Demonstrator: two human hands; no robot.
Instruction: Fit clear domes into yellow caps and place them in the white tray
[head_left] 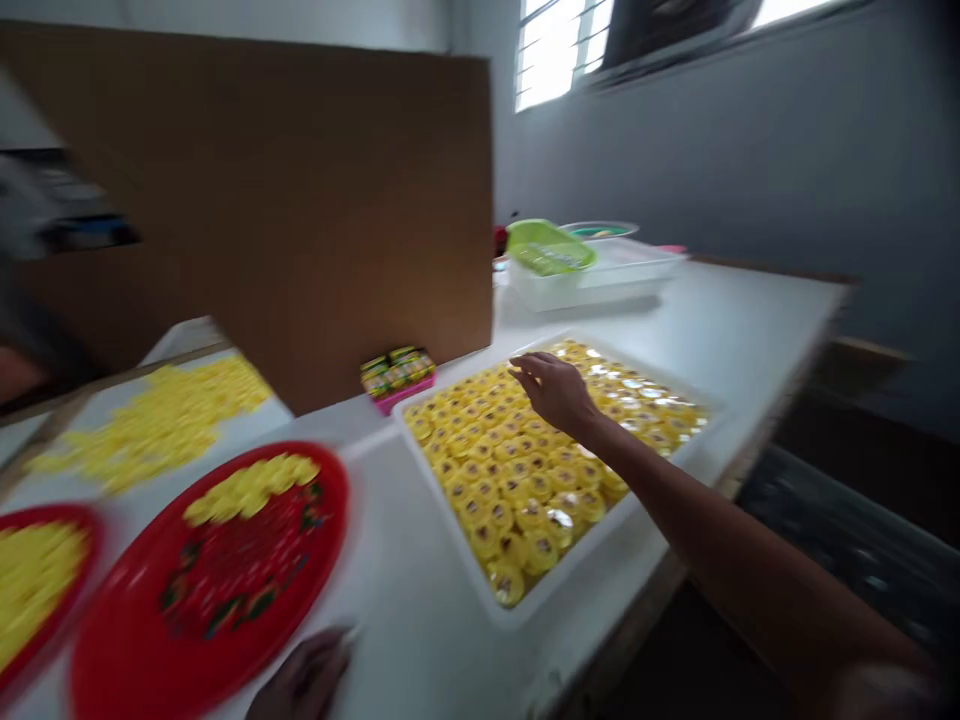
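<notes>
A white tray (480, 565) holds many small round yellow pieces (517, 467) with dark centres, packed in rows. Over the tray's far part is my right hand (553, 388), its thumb and fingertips drawn together; what they pinch, if anything, is too small to make out. Low in the picture my left hand (304, 680) is blurred, with curled fingers and a pale spot at their tips that I cannot identify. It is beside a red oval plate (127, 640) with a printed pattern, where plain yellow discs (251, 488) lie along the far side.
A brown cardboard panel (337, 200) stands behind the plate. Beside it is a pink box (405, 395) of small patterned packets. More yellow discs (165, 415) are spread at left, and others fill a second red plate (94, 545). A green basket (551, 240) rests on a white bin (570, 290).
</notes>
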